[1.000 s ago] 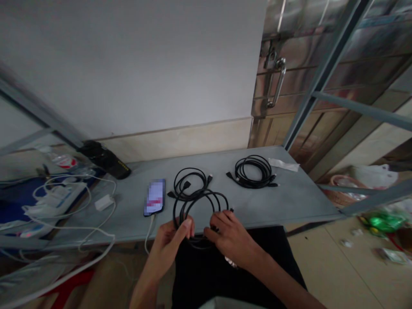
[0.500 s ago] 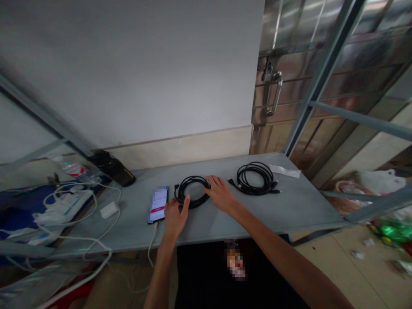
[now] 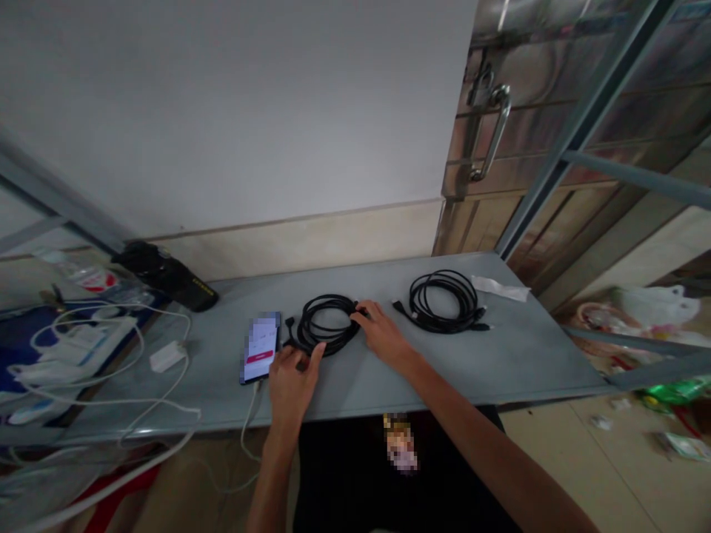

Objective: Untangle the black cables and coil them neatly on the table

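Note:
A coiled black cable (image 3: 333, 346) lies on the grey metal table between my two hands. My left hand (image 3: 292, 381) is closed at the coil's lower left, and a dark bit of cable shows between thumb and fingers. One plug end (image 3: 289, 323) sticks out just above that hand. At the coil's right side, my right hand (image 3: 381, 334) grips the loops with thumb and fingertips. Close to my left hand lies a phone (image 3: 262, 346) with a lit screen and a white charging cable plugged in. Farther right, a second coiled black cable (image 3: 441, 324) rests with its plugs showing.
A black bottle (image 3: 169, 277) and a clear plastic bottle (image 3: 92, 277) lie at the far left. Near them are a white power strip (image 3: 105, 344), tangled white cords and a white adapter (image 3: 167, 357). A white strip (image 3: 503, 289) lies at right, beside the metal frame post (image 3: 547, 189).
The view has shifted a little. The coil's plug end at left now stands farther out from the loops, and my left hand has moved slightly left, away from the coil.

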Tool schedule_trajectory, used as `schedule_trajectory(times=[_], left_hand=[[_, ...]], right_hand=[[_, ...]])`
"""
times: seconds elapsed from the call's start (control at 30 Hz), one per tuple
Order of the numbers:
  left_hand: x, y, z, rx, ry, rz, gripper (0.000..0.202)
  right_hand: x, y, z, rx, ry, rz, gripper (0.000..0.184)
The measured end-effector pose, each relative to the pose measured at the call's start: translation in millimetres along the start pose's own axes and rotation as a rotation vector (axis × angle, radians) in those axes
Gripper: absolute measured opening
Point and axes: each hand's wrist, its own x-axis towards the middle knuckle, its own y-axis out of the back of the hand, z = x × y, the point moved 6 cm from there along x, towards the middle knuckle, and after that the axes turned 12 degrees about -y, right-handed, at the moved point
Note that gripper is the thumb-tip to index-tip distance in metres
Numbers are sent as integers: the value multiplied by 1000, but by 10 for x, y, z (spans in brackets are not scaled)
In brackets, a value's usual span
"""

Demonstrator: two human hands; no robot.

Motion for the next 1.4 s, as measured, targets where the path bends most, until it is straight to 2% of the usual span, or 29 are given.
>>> schedule_trajectory(times=[0.1,0.23,0.33,0.4,0.43,0.5,0.57,0.63,0.8,1.03,1.13,1.23,1.3,1.4], left_hand=[[16,-69,-10,-50,-36,-37,48],[-29,-111,-45,-46,-32,-54,49],[-74,-34,-40,26,-22,62,49],[-92,41,17,102,-57,184,64],[-93,49,63,132,-102,207,72],[-79,-18,161,161,-230,139,71],[-75,-123,223,152,-348,24,56],[-82,-188,219,121,-398,-37,44],[-98,-194,152,60,-398,-47,31],[-95,-200,102,26,-418,-28,28],[-45,-228,39,17,-426,-25,28],[11,-233,0,52,-404,-8,29],[26,-214,0,88,-372,13,31],[6,-160,46,104,-342,59,40]], right_hand=[[-22,50,-26,21,-5,-8,52],[-72,146,-100,92,48,8,35],[-96,197,-145,136,107,23,28],[-99,209,-152,144,128,27,30],[-98,210,-152,143,135,27,30],[-95,209,-150,141,144,29,29],[-89,203,-143,140,142,32,27],[-84,191,-142,137,139,33,26],[-80,159,-137,134,125,40,29],[-58,106,-82,202,75,34,50],[-51,108,-84,209,52,35,49],[-125,205,-78,190,55,56,46],[-243,347,-11,167,61,85,46],[-491,669,278,102,11,158,42]])
